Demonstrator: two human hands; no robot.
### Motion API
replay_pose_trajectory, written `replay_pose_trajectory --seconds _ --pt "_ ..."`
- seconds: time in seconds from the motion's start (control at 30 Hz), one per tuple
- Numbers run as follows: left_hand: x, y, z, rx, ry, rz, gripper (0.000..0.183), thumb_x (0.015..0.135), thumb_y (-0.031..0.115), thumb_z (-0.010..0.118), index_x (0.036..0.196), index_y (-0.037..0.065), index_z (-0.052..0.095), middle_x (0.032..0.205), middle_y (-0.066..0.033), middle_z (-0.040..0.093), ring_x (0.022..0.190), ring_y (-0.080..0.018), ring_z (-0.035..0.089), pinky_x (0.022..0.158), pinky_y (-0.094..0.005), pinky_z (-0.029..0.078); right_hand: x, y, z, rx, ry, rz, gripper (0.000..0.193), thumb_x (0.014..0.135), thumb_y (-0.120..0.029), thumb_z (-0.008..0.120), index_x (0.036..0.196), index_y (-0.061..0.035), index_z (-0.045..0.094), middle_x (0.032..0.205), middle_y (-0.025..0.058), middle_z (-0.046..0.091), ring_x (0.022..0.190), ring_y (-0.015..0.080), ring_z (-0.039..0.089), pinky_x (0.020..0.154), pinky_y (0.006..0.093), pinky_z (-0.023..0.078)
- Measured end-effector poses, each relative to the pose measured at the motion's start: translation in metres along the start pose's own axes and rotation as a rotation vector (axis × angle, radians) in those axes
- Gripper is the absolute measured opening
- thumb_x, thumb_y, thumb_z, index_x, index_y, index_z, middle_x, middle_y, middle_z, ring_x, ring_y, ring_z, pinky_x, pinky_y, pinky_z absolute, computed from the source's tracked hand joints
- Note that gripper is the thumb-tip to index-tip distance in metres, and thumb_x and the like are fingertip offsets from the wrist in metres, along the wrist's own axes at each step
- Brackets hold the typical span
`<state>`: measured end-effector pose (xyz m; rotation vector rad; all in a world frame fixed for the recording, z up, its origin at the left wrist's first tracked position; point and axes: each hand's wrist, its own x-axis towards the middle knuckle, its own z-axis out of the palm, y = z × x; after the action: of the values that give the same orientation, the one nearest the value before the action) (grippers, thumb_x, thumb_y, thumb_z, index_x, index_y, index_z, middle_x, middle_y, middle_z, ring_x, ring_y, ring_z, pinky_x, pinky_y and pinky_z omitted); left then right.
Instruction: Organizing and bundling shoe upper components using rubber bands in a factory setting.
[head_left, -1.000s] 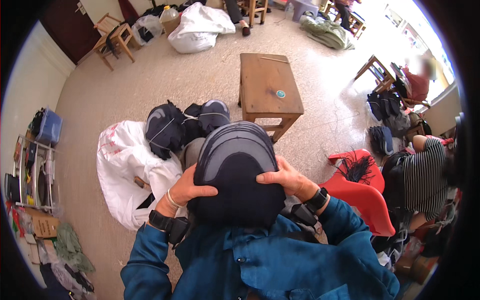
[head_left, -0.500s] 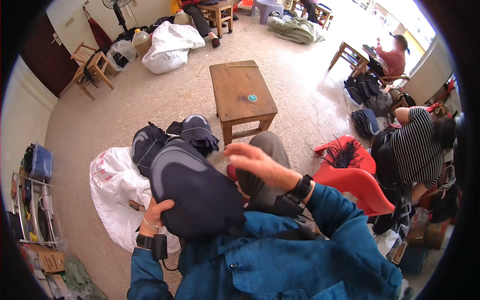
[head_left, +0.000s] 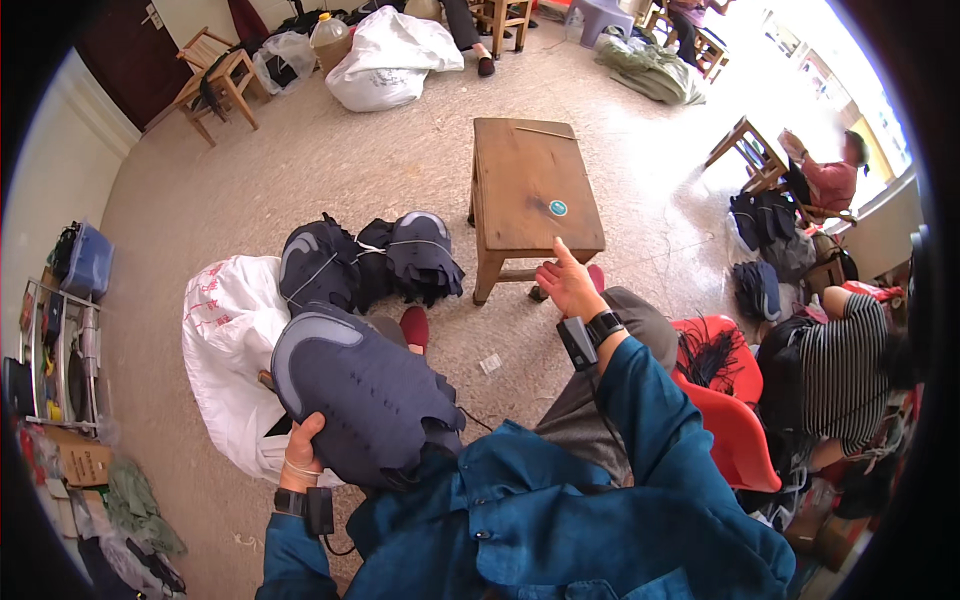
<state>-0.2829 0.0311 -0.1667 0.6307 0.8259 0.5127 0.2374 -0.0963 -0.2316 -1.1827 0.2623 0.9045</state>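
Your left hand [head_left: 302, 448] clasps a navy, grey-banded, round-ended fabric stack [head_left: 365, 385] | right hand [head_left: 572, 288]: grip released | likely soft, floppy; hold edges together

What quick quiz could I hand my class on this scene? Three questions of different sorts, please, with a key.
1. Multiple choice: what does the person's left hand hold?
a) a white sack
b) a stack of dark pieces
c) a wooden stool

2. True or false: the person's right hand also grips the stack.

3. Short answer: what colour is the chair at the person's right, with dark strips lying on it?

Key:
1. b
2. False; the right hand is open and away from the stack, with the hands well apart.
3. Red
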Motion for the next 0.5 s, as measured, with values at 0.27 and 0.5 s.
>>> replay_pose_trajectory --seconds 0.27,0.5 --pt "0.0 0.002 0.006 0.064 0.039 -0.004 0.068 0.082 0.024 0.076 0.139 -0.001 0.05 0.132 -0.0143 0.062 0.119 -0.031 0.061 0.105 -0.0421 0.05 0.036 0.007 0.009 0.343 -0.138 0.038 0.062 0.086 -0.041 0.079 0.134 -0.0146 0.051 0.132 0.0097 0.054 0.121 0.0291 0.05 0.106 0.0492 0.042" --pt "0.008 0.009 0.021 0.044 -0.016 -0.024 0.07 0.08 0.018 0.077 0.14 -0.001 0.048 0.129 -0.0136 0.062 0.115 -0.029 0.063 0.101 -0.0399 0.052 -0.059 0.037 -0.021 0.326 -0.204 0.154 0.053 0.095 -0.039 0.068 0.138 -0.0137 0.05 0.137 0.0083 0.056 0.125 0.0286 0.053 0.107 0.0489 0.043"
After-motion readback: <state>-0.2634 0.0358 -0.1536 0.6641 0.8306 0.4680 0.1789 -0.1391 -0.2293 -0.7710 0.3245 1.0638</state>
